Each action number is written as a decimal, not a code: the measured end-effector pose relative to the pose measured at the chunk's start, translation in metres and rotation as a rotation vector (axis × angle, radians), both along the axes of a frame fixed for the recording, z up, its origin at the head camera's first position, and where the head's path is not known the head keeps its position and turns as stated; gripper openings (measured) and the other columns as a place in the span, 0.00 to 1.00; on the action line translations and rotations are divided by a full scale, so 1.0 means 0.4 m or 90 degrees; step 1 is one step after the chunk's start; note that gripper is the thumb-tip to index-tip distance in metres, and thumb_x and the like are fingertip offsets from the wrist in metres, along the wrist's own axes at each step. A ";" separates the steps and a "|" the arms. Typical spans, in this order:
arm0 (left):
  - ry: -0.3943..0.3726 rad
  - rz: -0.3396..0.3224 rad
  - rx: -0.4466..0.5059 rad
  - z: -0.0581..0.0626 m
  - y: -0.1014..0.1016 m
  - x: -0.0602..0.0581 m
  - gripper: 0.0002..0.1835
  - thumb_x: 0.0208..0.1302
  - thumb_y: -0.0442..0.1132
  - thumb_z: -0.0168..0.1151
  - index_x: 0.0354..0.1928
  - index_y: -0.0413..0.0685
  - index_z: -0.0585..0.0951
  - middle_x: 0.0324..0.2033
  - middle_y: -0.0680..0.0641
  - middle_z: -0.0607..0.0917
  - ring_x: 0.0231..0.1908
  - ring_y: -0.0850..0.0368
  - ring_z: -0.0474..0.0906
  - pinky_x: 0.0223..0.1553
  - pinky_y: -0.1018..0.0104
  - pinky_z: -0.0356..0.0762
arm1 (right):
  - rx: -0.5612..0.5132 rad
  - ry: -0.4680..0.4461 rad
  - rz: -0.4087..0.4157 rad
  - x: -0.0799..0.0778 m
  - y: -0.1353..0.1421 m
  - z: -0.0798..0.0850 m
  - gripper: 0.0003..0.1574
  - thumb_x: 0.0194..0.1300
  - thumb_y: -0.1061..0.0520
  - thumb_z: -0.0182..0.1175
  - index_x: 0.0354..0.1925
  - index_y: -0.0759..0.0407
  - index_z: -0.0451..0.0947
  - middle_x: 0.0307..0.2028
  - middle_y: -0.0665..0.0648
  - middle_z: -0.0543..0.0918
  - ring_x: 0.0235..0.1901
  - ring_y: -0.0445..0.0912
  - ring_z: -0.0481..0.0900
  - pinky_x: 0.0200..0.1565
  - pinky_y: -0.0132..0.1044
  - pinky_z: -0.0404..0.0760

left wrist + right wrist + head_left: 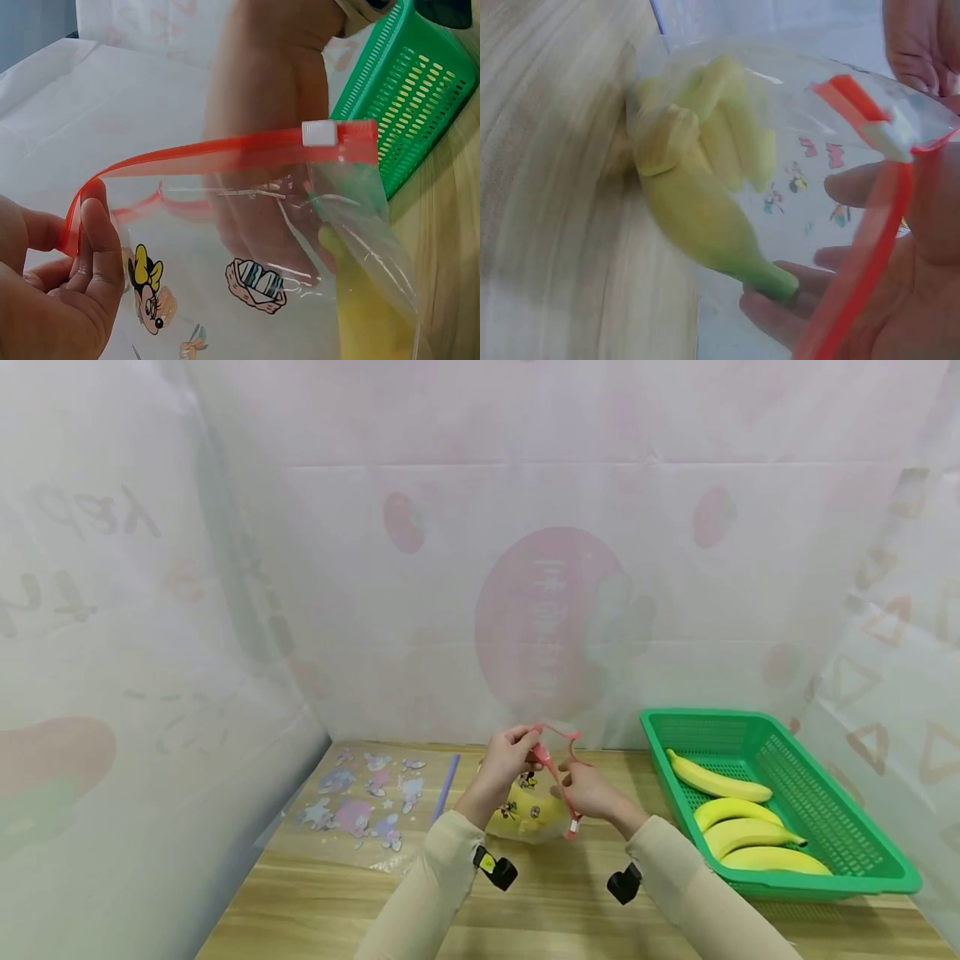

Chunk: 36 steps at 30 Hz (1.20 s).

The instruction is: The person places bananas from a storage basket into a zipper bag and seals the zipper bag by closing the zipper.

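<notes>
A clear zip bag (517, 828) printed with cartoon figures stands on the table, with yellow bananas (697, 214) inside it. My left hand (504, 768) pinches the red zip edge (217, 152) near one end. The bag's mouth is spread apart, and a white slider (320, 133) sits at the other end of the strip. Through that mouth reaches my right hand (590, 789), seen behind the clear plastic in the left wrist view. Its loosely bent fingertips touch the green end of one banana, the thumb apart from it. How far the bananas fill the bag is partly hidden.
A green basket (832, 887) stands at the right with several bananas (720, 778) in it. At the left lies a flat clear bag (352, 817) with pastel prints and a purple slider strip (447, 787). White printed sheets (450, 610) enclose the wooden table (555, 902).
</notes>
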<state>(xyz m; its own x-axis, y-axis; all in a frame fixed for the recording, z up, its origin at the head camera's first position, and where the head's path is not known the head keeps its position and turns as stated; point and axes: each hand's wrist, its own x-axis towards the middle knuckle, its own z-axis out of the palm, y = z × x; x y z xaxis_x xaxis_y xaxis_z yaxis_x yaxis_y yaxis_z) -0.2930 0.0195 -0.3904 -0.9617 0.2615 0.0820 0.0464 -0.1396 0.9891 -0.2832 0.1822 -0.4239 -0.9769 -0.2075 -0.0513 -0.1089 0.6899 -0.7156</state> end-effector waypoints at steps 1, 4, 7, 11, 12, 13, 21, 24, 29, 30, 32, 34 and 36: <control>-0.001 0.000 -0.002 -0.003 0.000 0.000 0.16 0.72 0.38 0.51 0.55 0.39 0.78 0.22 0.49 0.80 0.22 0.60 0.76 0.27 0.71 0.77 | -0.011 -0.008 -0.004 0.000 0.003 0.002 0.30 0.65 0.61 0.58 0.60 0.75 0.63 0.42 0.69 0.80 0.38 0.54 0.81 0.30 0.42 0.80; 0.003 -0.002 -0.006 -0.009 0.000 -0.002 0.15 0.72 0.38 0.51 0.53 0.38 0.79 0.23 0.48 0.80 0.24 0.59 0.76 0.28 0.70 0.78 | -0.025 -0.019 -0.021 -0.005 0.015 0.004 0.32 0.67 0.59 0.56 0.62 0.75 0.59 0.40 0.68 0.80 0.33 0.51 0.81 0.28 0.41 0.79; 0.005 -0.003 -0.005 -0.010 0.002 -0.004 0.15 0.71 0.38 0.52 0.51 0.37 0.79 0.24 0.48 0.81 0.25 0.58 0.77 0.29 0.70 0.78 | -0.038 -0.023 -0.039 -0.011 0.033 0.000 0.31 0.68 0.57 0.53 0.61 0.76 0.59 0.40 0.66 0.80 0.29 0.50 0.80 0.28 0.40 0.78; 0.006 -0.001 0.005 -0.011 0.004 -0.009 0.14 0.71 0.37 0.52 0.51 0.35 0.79 0.24 0.47 0.80 0.25 0.59 0.77 0.29 0.70 0.78 | -0.039 -0.004 -0.064 -0.016 0.057 0.001 0.28 0.68 0.55 0.52 0.56 0.75 0.63 0.42 0.68 0.78 0.32 0.50 0.80 0.33 0.43 0.79; 0.007 0.001 0.006 -0.010 0.005 -0.009 0.14 0.71 0.37 0.53 0.51 0.35 0.79 0.24 0.47 0.80 0.25 0.60 0.77 0.29 0.70 0.78 | -0.036 0.002 -0.069 -0.017 0.062 0.002 0.27 0.67 0.55 0.52 0.55 0.75 0.63 0.43 0.69 0.78 0.34 0.51 0.80 0.35 0.44 0.79; 0.007 0.001 0.007 -0.010 0.005 -0.010 0.14 0.71 0.37 0.53 0.51 0.35 0.79 0.25 0.47 0.80 0.25 0.60 0.77 0.29 0.70 0.78 | -0.036 0.002 -0.070 -0.017 0.066 0.003 0.27 0.68 0.54 0.52 0.55 0.75 0.63 0.44 0.69 0.78 0.34 0.51 0.80 0.36 0.45 0.79; -0.010 0.014 0.007 -0.005 0.014 -0.007 0.15 0.71 0.38 0.53 0.53 0.36 0.78 0.29 0.45 0.80 0.28 0.58 0.78 0.35 0.64 0.81 | 0.005 0.033 -0.064 -0.016 0.078 0.004 0.21 0.66 0.54 0.53 0.48 0.72 0.70 0.39 0.64 0.80 0.29 0.47 0.80 0.32 0.41 0.79; -0.009 0.019 0.012 -0.010 0.021 -0.012 0.16 0.70 0.38 0.53 0.55 0.36 0.77 0.31 0.44 0.80 0.29 0.58 0.79 0.38 0.60 0.81 | 0.036 0.070 -0.045 -0.014 0.085 0.009 0.15 0.66 0.56 0.54 0.41 0.69 0.76 0.34 0.61 0.80 0.26 0.45 0.78 0.28 0.38 0.77; 0.005 0.010 0.008 -0.016 0.034 -0.013 0.15 0.71 0.37 0.53 0.53 0.36 0.78 0.29 0.44 0.83 0.28 0.59 0.80 0.38 0.60 0.81 | 0.058 0.069 -0.001 0.000 0.101 0.035 0.13 0.67 0.57 0.53 0.35 0.65 0.80 0.27 0.58 0.81 0.24 0.45 0.78 0.22 0.37 0.77; 0.004 0.009 0.006 -0.017 0.036 -0.012 0.15 0.71 0.37 0.52 0.53 0.36 0.78 0.29 0.44 0.83 0.28 0.59 0.80 0.39 0.59 0.81 | 0.057 0.063 0.005 0.003 0.105 0.041 0.12 0.67 0.57 0.52 0.34 0.64 0.79 0.26 0.57 0.80 0.24 0.45 0.78 0.22 0.37 0.77; 0.002 0.008 0.004 -0.017 0.039 -0.010 0.15 0.71 0.37 0.52 0.53 0.36 0.78 0.29 0.45 0.83 0.28 0.59 0.80 0.40 0.58 0.81 | 0.052 0.056 0.016 0.007 0.115 0.053 0.12 0.67 0.59 0.51 0.32 0.63 0.79 0.26 0.55 0.80 0.25 0.47 0.80 0.22 0.37 0.78; -0.001 0.010 0.003 -0.016 0.041 -0.009 0.14 0.71 0.37 0.52 0.53 0.37 0.78 0.29 0.45 0.83 0.28 0.59 0.80 0.41 0.57 0.80 | 0.043 0.051 0.029 0.008 0.131 0.066 0.13 0.67 0.60 0.50 0.32 0.63 0.79 0.26 0.56 0.80 0.27 0.48 0.81 0.25 0.37 0.79; -0.003 0.012 0.000 -0.016 0.043 -0.009 0.14 0.71 0.37 0.52 0.52 0.37 0.79 0.29 0.45 0.83 0.28 0.59 0.80 0.40 0.58 0.81 | 0.029 0.046 0.037 0.007 0.153 0.077 0.13 0.67 0.61 0.49 0.34 0.64 0.80 0.27 0.57 0.81 0.28 0.50 0.82 0.27 0.39 0.80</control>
